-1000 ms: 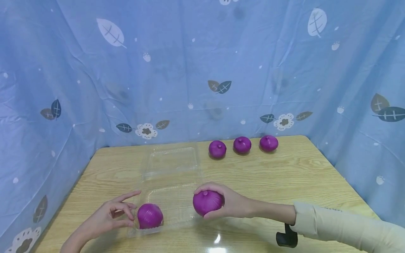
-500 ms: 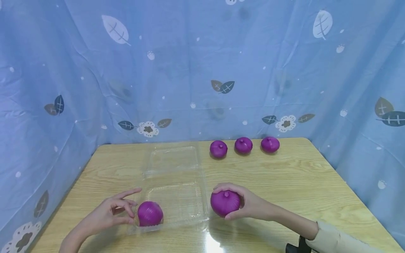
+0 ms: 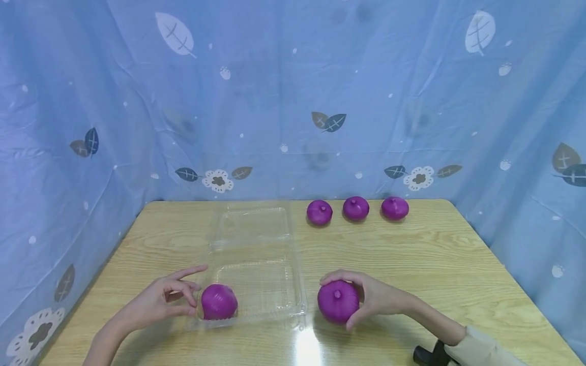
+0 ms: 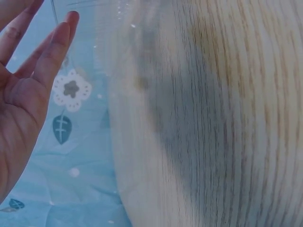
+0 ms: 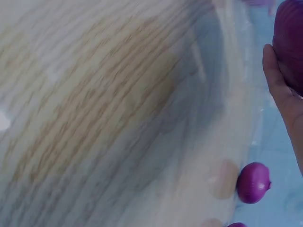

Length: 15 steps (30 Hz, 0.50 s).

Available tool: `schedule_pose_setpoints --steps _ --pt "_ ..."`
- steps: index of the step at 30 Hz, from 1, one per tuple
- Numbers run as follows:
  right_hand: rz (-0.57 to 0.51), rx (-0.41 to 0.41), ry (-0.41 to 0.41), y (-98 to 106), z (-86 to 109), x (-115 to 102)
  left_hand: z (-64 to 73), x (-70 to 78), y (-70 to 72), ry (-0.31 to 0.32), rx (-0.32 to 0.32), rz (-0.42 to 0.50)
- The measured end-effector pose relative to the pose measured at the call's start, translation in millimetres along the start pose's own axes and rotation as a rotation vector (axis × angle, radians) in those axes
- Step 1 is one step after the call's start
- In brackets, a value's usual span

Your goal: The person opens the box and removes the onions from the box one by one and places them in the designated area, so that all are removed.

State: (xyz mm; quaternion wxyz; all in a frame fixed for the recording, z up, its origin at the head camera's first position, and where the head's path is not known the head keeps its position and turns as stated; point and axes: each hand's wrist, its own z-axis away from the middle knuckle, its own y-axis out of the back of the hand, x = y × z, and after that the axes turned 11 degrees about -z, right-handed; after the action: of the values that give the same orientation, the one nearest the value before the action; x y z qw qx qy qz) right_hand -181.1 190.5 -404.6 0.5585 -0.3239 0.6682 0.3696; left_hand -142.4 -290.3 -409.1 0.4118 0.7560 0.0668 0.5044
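Note:
In the head view my right hand [image 3: 377, 297] grips a purple onion [image 3: 338, 302] from its right side, the stem end facing up. That onion stands just right of a clear plastic clamshell box [image 3: 263, 283], close over the table. The right wrist view shows the same held onion [image 5: 289, 45] at its upper right edge. A second onion [image 3: 219, 302] sits in the box's near left corner. My left hand [image 3: 157, 302] is at the box's left wall beside it, fingers loosely bent, index finger stretched out over the rim. In the left wrist view the left hand [image 4: 26, 94] shows extended fingers.
Three onions stand in a row at the table's back edge: a left one [image 3: 319, 212], a middle one [image 3: 355, 209] and a right one [image 3: 394, 208]. The box's opened lid [image 3: 253, 222] lies flat behind its base. A blue patterned curtain [image 3: 274, 101] surrounds the wooden table [image 3: 403, 254].
My right hand has carried its onion from over the box's right edge to the right, outside it. The left hand has stayed at the box's left wall. The view has shifted slightly.

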Motion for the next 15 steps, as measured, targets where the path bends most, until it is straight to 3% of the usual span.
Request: schedule_pose_setpoints --steps 4,10,15 --pt "0.001 -0.01 0.019 6.9 -1.1 9.5 0.8 0.3 0.2 0.007 -0.002 0.014" --pt "0.079 0.05 -0.034 13.7 -3.0 21.2 2.0 0.0 -0.3 0.019 -0.007 0.042" --pt "0.091 0.086 -0.028 21.7 -3.5 29.7 0.0 0.1 -0.8 0.025 -0.009 0.044"
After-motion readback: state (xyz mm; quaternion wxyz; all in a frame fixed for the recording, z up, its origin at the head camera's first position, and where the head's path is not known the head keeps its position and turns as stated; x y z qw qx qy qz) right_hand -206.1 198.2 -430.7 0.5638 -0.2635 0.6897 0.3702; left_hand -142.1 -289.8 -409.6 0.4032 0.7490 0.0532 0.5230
